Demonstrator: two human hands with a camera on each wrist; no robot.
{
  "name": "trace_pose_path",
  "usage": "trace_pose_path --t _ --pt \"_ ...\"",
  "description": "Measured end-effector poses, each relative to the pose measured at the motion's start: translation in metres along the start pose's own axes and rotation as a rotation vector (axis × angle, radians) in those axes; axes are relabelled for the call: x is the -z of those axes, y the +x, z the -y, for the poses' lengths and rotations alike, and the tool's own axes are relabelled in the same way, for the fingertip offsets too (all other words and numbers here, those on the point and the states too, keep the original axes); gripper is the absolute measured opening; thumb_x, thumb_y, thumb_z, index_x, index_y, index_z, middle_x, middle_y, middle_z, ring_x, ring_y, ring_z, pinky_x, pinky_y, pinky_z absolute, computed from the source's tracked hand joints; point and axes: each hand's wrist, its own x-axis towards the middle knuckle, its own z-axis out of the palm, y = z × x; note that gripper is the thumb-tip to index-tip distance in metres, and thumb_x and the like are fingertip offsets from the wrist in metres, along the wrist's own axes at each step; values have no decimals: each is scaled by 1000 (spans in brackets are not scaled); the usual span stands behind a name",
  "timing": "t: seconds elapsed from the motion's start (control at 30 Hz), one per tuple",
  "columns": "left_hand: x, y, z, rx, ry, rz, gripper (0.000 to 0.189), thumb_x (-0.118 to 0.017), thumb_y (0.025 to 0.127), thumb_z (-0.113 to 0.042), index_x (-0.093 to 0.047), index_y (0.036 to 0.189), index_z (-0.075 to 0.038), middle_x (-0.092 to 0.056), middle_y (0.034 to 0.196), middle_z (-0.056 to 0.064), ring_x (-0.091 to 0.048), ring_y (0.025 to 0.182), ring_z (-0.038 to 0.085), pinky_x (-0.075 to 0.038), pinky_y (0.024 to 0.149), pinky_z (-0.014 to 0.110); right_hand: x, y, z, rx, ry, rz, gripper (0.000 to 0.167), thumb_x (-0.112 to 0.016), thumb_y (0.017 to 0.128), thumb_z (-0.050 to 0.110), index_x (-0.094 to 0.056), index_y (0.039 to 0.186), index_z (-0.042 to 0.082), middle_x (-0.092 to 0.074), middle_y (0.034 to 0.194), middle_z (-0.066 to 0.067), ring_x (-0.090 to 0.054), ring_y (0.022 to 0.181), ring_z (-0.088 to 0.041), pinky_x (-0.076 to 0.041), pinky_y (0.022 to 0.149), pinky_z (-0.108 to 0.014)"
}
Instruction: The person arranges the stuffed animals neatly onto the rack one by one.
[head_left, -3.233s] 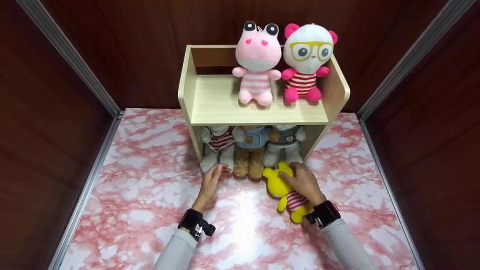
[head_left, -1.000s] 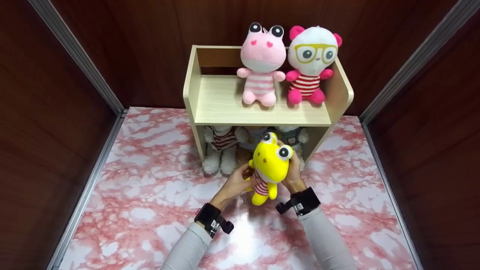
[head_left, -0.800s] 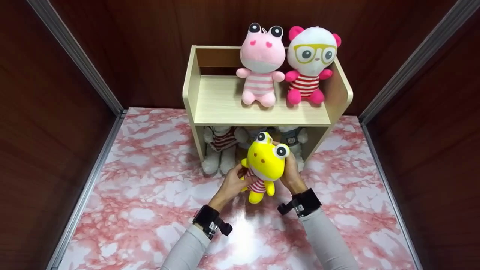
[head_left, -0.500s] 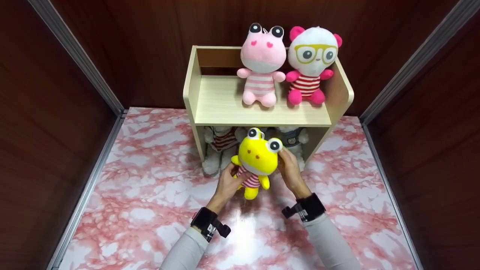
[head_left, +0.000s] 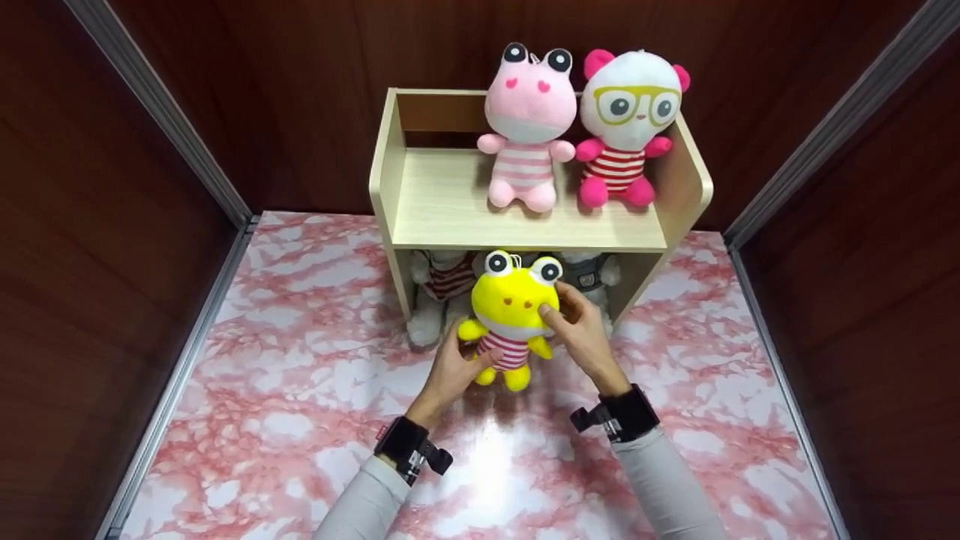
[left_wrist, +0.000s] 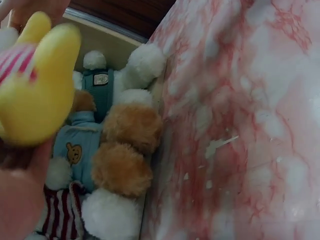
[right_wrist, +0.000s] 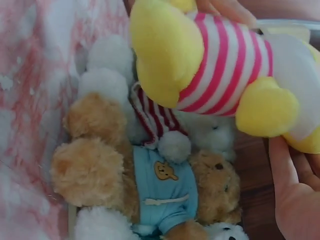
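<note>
A yellow frog plush (head_left: 516,296) with big round eyes and a pink-and-white striped body is held upright off the floor, before the shelf's lower compartment. My left hand (head_left: 452,369) grips its striped body from the left, thumb across the front. With thumb and fingers, my right hand (head_left: 585,335) pinches the side of its head. In the right wrist view the plush's striped body (right_wrist: 230,65) lies above my right hand (right_wrist: 300,205). Close up in the left wrist view, its yellow legs (left_wrist: 40,100) are blurred and partly cut off by the frame.
The light wooden shelf (head_left: 450,232) stands against a dark wood wall. On top sit a pink frog plush (head_left: 529,112) and a white-and-pink panda plush (head_left: 630,112), right of centre. Below are a brown bear (right_wrist: 165,180) and white plush toys (head_left: 427,322). Marbled floor (head_left: 285,420) surrounds it.
The yellow plush was lying on the floor under my right hand. It was lifted, gripped by both hands, moved left and turned upright to face me. My right hand shifted to its head's side.
</note>
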Motion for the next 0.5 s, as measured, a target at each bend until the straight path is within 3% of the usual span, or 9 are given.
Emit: trace_pose_path --t 0.1,0.17,0.27,0.37,0.5 --pt "1 1 -4 -2 19 8 56 -82 88 -8 -55 136 4 -67 119 17 -64 107 26 -54 97 39 0 1 3 30 1 17 48 -66 96 2 -53 140 -14 -65 127 -29 -67 104 -18 -58 79 -24" --pt "2 2 -7 -21 85 -43 45 -82 88 -4 -62 126 7 -71 108 17 -66 97 24 -56 88 38 0 1 5 59 19 44 49 -66 96 1 -52 140 -15 -63 131 -29 -66 110 -17 -55 92 -25" --pt "4 5 -17 -67 162 -128 30 -80 87 0 -66 112 9 -71 96 17 -64 87 23 -55 79 35 1 0 6 115 59 60 46 -65 98 1 -53 140 -14 -62 133 -26 -65 115 -19 -52 100 -28" --pt "8 8 -30 -121 195 -189 25 -78 88 2 -65 108 10 -69 93 18 -63 86 22 -54 80 32 6 1 4 180 149 66 43 -64 101 4 -54 138 -14 -64 132 -25 -65 117 -30 -53 102 -37" --pt "17 13 -48 -209 182 -246 29 -76 90 0 -65 116 8 -71 97 18 -63 88 22 -53 81 36 12 2 -2 230 234 72 37 -60 104 7 -56 134 -16 -66 128 -26 -65 115 -42 -55 99 -45"
